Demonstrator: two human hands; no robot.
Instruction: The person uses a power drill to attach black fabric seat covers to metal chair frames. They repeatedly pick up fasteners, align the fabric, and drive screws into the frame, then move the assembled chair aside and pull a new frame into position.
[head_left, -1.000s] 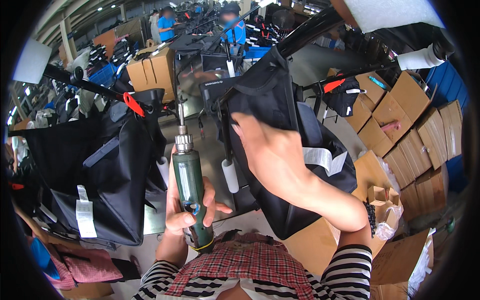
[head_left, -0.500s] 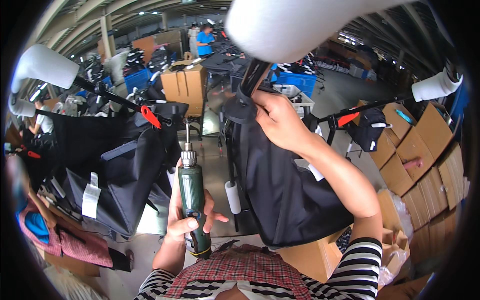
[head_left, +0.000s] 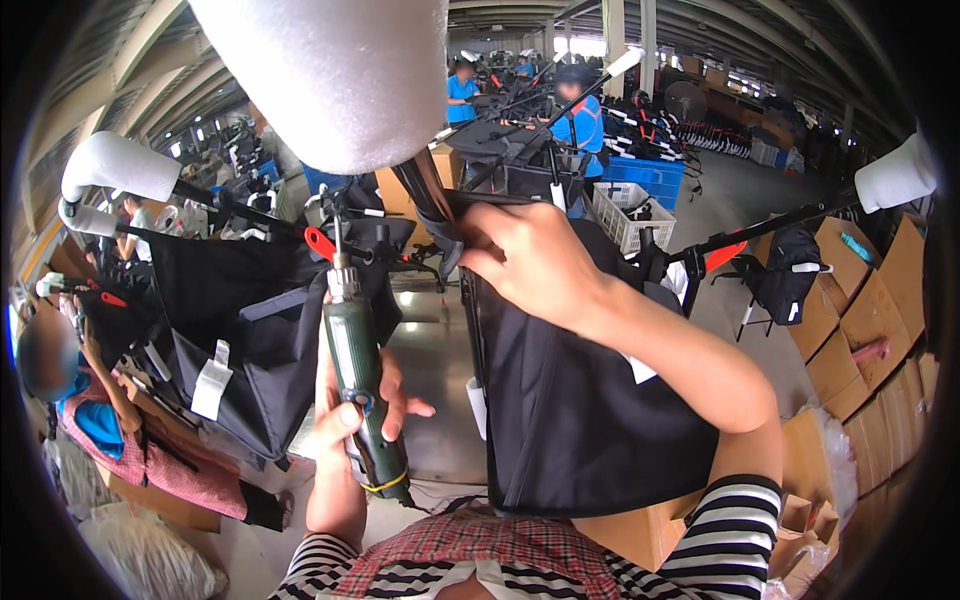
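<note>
- Under the white foam-capped black frame tube, the black fabric seat panel is pinched taut by the right hand, fingers closed on its top edge.
- The dark green cylindrical power screwdriver is gripped upright by the left hand, bit raised toward the frame.

From up here I see my own two arms coming in from the lower edge, each in a sleeve with black and white stripes that ends around the elbow, leaving the forearms bare. My left hand and right hand wear no gloves, rings or watch that I can make out. Across my chest lies a red checked cloth with thin white and dark lines.
</note>
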